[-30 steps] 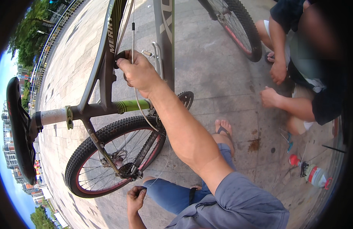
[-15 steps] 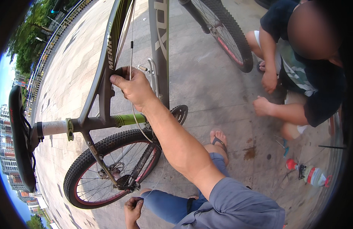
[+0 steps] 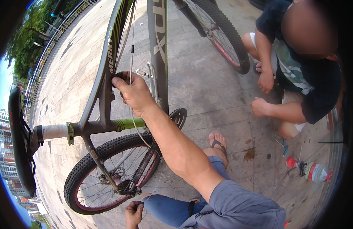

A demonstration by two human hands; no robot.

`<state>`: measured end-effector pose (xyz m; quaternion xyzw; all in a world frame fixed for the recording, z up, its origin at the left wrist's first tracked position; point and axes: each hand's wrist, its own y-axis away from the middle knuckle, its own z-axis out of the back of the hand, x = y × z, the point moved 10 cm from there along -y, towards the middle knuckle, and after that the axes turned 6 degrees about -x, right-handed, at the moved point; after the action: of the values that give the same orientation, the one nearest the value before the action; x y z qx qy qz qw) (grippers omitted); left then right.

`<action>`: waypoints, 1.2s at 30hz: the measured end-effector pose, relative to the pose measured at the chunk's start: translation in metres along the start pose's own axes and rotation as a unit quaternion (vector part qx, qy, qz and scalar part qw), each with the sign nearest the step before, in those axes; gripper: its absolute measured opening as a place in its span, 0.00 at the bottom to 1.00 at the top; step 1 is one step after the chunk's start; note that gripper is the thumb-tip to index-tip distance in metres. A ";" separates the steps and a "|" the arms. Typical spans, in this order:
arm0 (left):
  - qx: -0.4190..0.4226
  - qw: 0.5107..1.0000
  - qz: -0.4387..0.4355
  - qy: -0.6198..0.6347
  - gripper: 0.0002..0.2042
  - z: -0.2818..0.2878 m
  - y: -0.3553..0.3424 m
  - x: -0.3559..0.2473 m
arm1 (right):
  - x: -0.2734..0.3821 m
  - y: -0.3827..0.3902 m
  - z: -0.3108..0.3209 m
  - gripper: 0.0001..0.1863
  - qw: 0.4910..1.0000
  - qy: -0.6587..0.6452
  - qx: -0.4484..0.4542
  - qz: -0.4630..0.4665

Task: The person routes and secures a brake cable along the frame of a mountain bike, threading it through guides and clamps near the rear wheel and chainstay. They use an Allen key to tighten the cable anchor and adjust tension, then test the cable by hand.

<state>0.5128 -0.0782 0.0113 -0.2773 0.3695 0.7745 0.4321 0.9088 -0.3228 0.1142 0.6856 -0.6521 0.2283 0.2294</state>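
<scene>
A grey-and-green bicycle frame (image 3: 101, 108) fills the middle left, with a black saddle (image 3: 21, 141) on a silver seatpost (image 3: 53, 129). My right hand (image 3: 133, 91) is closed at the frame tubes beside the white cable housing (image 3: 136, 129), thumb against the frame, fingertips partly hidden. Low at the centre left, my left hand (image 3: 133, 213) pinches a thin inner cable (image 3: 159, 183), faint against the paving below the rear wheel (image 3: 79, 168). The front wheel (image 3: 239, 51) is at the upper right.
Another person (image 3: 314, 91) squats at right, both hands lowered. Near them on the pavement (image 3: 241, 114) lie a blue-handled tool (image 3: 283, 149), a red-capped bottle (image 3: 315, 171) and loose wires. A railing (image 3: 50, 38), trees (image 3: 21, 42) and buildings (image 3: 6, 152) line the far left.
The bicycle, my hands and the other person sit lower in the picture, as the view has shifted. Both my hands keep their closed grips; the other person's head is more in view.
</scene>
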 end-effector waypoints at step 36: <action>-0.176 0.984 0.013 0.026 0.04 0.048 0.010 0.077 | -0.011 0.055 0.011 0.10 0.967 0.178 -0.087 0.158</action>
<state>0.4626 -0.0068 -0.0153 -0.3644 0.2423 0.8256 0.3561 0.8530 -0.3236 0.1001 0.4997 -0.7184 0.3219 0.3614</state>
